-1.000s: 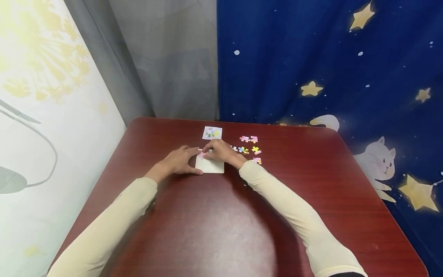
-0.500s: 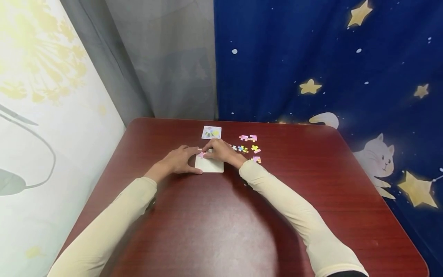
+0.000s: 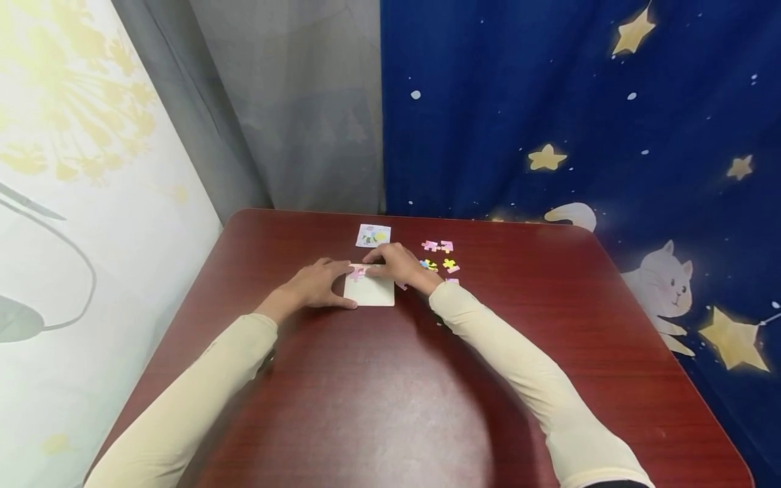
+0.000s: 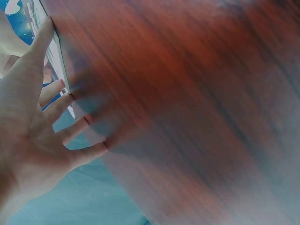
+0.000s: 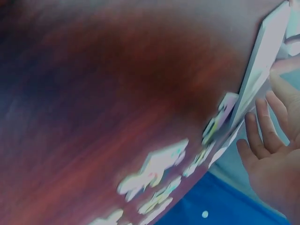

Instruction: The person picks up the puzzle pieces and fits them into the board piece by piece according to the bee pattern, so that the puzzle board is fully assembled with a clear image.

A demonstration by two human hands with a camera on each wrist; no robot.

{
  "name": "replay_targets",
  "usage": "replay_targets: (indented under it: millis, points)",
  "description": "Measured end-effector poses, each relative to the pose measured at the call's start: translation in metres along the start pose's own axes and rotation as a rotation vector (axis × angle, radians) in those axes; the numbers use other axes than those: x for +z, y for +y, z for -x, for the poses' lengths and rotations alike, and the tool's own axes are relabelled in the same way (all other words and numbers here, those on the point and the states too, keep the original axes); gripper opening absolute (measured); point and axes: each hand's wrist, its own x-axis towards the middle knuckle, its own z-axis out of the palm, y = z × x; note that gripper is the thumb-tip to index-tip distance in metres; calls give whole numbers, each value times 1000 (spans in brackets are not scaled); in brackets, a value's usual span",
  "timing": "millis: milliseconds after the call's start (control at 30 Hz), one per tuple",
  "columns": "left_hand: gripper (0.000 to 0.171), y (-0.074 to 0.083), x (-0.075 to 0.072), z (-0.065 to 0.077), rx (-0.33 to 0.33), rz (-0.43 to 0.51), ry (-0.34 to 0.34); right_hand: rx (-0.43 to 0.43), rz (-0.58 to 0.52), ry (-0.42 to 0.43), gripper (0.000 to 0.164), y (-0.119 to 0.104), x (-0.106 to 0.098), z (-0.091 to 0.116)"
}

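Note:
A white square puzzle board (image 3: 369,293) lies flat on the table, a pink puzzle piece (image 3: 357,272) at its far left corner. My left hand (image 3: 314,283) rests along the board's left side with its thumb at the near left corner. Its fingers (image 4: 61,105) look straight and spread in the left wrist view. My right hand (image 3: 395,263) is over the board's far right part, just right of the pink piece. In the right wrist view its fingers (image 5: 265,123) are loosely bent, and I see nothing held; the thumb and index tips are partly hidden.
Several loose puzzle pieces (image 3: 449,265) lie right of the board, some hidden behind my right hand. A small picture card (image 3: 373,236) lies beyond the board. The dark red table (image 3: 390,407) ends at the grey curtain (image 3: 305,115) and blue curtain (image 3: 476,135).
My right hand has moved slightly right, off the pink piece at the board's far left corner, leaving more of that piece showing. My left hand stays at the board's left side.

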Motion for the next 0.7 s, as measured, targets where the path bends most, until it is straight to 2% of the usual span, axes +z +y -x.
replay_targets:
  millis: [300, 533, 700]
  points:
    - [97, -2, 2, -1, -10, -2, -12, 37, -11, 19, 31, 21, -16, 7]
    - [98, 0, 2, 1, -21, -1, -17, 75, -7, 67, 33, 39, -29, 16]
    - [97, 1, 1, 2, -5, -3, -4, 115, -5, 83, 33, 52, -38, 24]
